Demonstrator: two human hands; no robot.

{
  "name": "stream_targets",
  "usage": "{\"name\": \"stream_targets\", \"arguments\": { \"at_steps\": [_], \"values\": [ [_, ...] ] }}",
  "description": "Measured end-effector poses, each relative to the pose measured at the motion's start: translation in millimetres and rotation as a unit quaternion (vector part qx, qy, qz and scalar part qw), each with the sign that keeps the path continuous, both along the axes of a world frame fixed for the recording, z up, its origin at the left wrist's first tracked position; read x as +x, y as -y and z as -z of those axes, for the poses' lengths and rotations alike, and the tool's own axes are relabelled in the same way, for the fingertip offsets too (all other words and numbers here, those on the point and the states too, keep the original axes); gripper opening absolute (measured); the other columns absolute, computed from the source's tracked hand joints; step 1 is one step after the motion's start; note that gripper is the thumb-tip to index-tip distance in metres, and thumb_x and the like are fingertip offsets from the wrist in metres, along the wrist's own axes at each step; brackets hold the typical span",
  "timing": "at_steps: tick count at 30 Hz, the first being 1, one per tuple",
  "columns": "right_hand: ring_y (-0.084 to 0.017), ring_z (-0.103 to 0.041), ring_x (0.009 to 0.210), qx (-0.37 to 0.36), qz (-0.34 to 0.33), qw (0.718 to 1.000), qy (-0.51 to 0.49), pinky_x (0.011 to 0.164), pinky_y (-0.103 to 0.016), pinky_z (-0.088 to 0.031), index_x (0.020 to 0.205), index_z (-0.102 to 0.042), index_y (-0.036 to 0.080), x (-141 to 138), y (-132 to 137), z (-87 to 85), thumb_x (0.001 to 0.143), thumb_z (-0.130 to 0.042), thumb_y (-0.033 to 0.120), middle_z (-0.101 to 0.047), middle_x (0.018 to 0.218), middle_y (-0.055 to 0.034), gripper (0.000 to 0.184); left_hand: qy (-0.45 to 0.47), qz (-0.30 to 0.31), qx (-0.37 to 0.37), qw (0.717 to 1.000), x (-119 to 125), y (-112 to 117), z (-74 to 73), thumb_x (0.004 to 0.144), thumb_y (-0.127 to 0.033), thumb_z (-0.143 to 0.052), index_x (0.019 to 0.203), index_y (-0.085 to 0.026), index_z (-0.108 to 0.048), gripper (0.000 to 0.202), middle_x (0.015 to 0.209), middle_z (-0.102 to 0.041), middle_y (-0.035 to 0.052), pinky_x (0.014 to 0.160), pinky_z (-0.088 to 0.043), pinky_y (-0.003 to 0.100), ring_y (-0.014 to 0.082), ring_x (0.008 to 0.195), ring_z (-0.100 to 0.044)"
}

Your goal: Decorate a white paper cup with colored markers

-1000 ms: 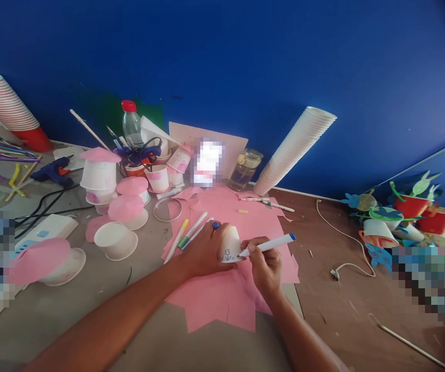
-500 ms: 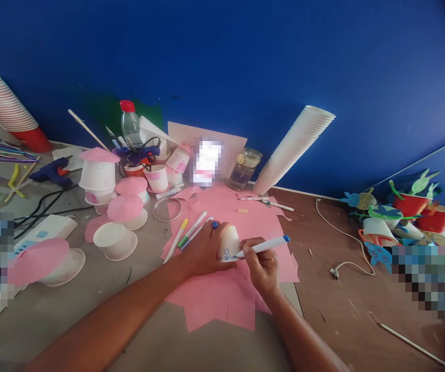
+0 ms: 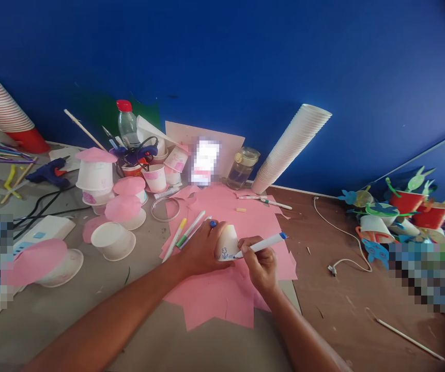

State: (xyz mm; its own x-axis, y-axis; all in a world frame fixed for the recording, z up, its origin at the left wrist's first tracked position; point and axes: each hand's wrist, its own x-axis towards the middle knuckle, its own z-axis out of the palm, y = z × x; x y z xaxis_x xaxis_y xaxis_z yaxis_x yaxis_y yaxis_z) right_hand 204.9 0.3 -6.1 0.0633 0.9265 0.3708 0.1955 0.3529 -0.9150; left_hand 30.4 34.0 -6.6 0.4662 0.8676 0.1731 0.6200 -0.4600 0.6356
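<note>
My left hand point(image 3: 201, 249) holds a small white paper cup point(image 3: 227, 244) on its side, just above a sheet of pink paper point(image 3: 222, 294). A blue flower-like drawing shows on the cup near its rim. My right hand point(image 3: 260, 264) grips a white marker with a blue cap point(image 3: 263, 245), its tip on the cup's wall. Something small and blue sits on a finger of my left hand. Several felt pens point(image 3: 187, 232) lie on the pink paper just beyond my left hand.
To the left stand paper cups with pink paper tops, a glue gun, and a power strip. Behind the paper are a glass jar, a plastic bottle, and a tall stack of white cups against a blue wall. Colourful paper-cup crafts sit on the brown table at right.
The marker tip has moved slightly along the cup's wall, and the marker's capped end has swung down a little. The whole view has shifted slightly to the left.
</note>
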Motion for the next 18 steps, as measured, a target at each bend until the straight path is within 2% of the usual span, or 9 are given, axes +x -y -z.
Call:
{"name": "stream_targets", "arguments": {
  "at_steps": [4, 8, 18],
  "values": [
    [-0.014, -0.057, 0.056, -0.013, 0.015, 0.999, -0.047, 0.051, -0.025, -0.048, 0.071, -0.059, 0.02, -2.1, -0.6, -1.7, 0.086, -0.057, 0.029, -0.061, 0.063, -0.0005, 0.018, 0.004, 0.0, -0.006, 1.0, -0.2, 0.3, -2.8, 0.065, -0.046, -0.077, 0.13, -0.022, -0.042, 0.079, 0.12, -0.051, 0.014, 0.091, -0.048, 0.051, 0.0353, 0.114, -0.049],
    [-0.014, -0.058, 0.057, -0.016, 0.019, 0.996, -0.081, 0.051, -0.025, -0.047, 0.071, -0.059, 0.019, -2.8, -1.1, -2.2, 0.085, -0.058, 0.028, -0.064, 0.066, -0.0009, 0.017, 0.006, -0.005, -0.01, 1.0, 0.3, 1.0, -5.3, 0.066, -0.047, -0.077, 0.131, -0.02, -0.042, 0.079, 0.119, -0.051, 0.0143, 0.09, -0.048, 0.051, 0.0353, 0.113, -0.05],
    [-0.014, -0.055, 0.056, 0.008, 0.01, 1.0, -0.008, 0.051, -0.026, -0.045, 0.07, -0.058, 0.019, -0.1, 0.5, -0.4, 0.085, -0.056, 0.026, -0.06, 0.063, -0.0016, 0.017, -0.005, -0.002, 0.004, 1.0, -0.6, -0.4, -2.7, 0.064, -0.039, -0.077, 0.128, -0.022, -0.043, 0.074, 0.119, -0.051, 0.0136, 0.089, -0.048, 0.05, 0.0354, 0.113, -0.05]
  ]
}}
